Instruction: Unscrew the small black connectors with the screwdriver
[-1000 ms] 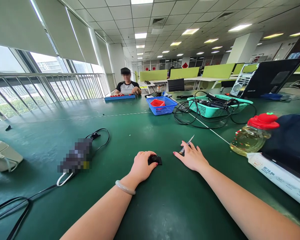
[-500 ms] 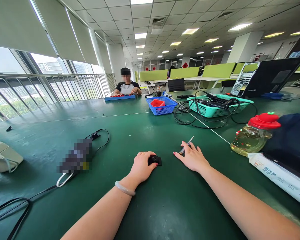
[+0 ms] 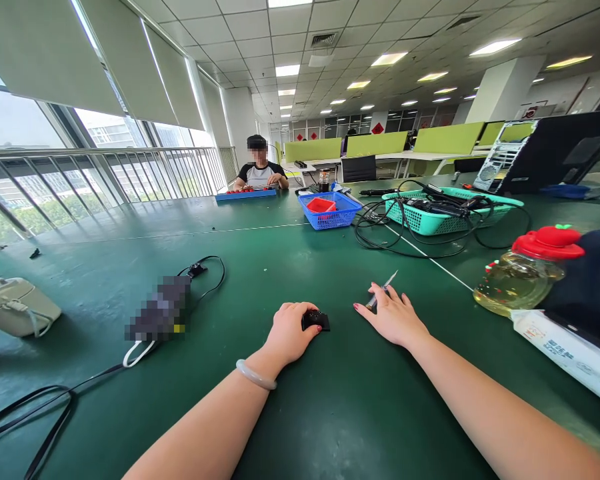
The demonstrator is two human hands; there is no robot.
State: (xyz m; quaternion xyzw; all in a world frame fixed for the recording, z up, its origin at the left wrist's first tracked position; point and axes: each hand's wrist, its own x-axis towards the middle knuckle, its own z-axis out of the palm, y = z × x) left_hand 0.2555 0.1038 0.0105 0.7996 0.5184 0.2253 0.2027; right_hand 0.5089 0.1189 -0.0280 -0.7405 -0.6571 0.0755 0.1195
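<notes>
My left hand [image 3: 289, 331] rests on the green table [image 3: 330, 413] with its fingers curled around a small black part [image 3: 315, 320]. A pale bangle sits on that wrist. My right hand [image 3: 393, 318] lies flat on the table a short way to the right, fingers spread over the handle end of a thin metal tool [image 3: 383, 291]. The tool's tip points away from me, past my fingertips.
A blurred dark object [image 3: 161, 309] with black cables lies left of my hands. A bottle with a red cap [image 3: 525, 271], a white box [image 3: 565, 355] and a dark bag sit at the right. Blue [image 3: 329, 212] and teal baskets [image 3: 445, 215] stand farther back; a person sits at the far end.
The view has shifted slightly, so everything sits a little to the right in the picture. Both hands keep the same places on the black part and the tool.
</notes>
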